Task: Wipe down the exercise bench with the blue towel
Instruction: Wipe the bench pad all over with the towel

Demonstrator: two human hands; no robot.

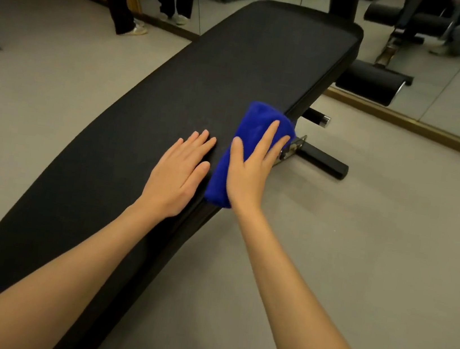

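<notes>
A long black padded exercise bench [206, 82] runs from the lower left to the upper right of the head view. A folded blue towel [256, 124] lies on the bench's right edge. My right hand [250, 171] presses flat on the towel, fingers straight and spread. My left hand [180, 170] rests flat on the bench pad just left of the towel, fingers straight, holding nothing.
The bench's black metal foot bar [325, 161] and a chrome-tipped peg [318, 118] stick out on the right over grey floor. A wall mirror [441, 94] with a wooden base strip stands behind. A person's legs [125, 8] stand at the upper left.
</notes>
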